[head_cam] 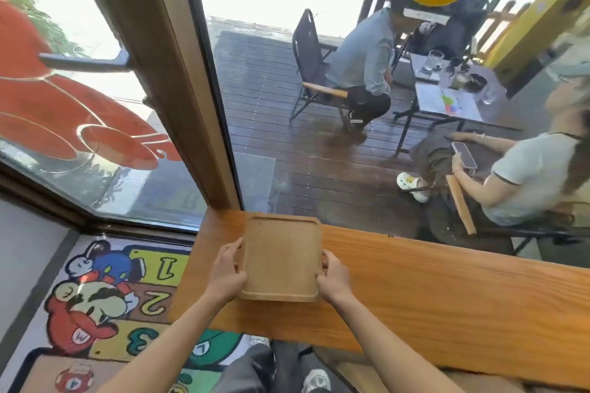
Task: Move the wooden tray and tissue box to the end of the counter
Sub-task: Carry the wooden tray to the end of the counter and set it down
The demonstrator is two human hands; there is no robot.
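A light wooden tray (281,258) with a raised rim lies empty at the left end of the orange wooden counter (447,297), close to the window frame. My left hand (227,274) grips the tray's left edge. My right hand (333,279) grips its right edge. The tray's far edge nearly reaches the counter's back edge by the glass. No tissue box is in view.
The counter ends just left of the tray, with a cartoon rug (105,297) on the floor below. A brown window post (178,80) rises behind the counter's end. Beyond the glass, two people sit on chairs at a small table (447,99).
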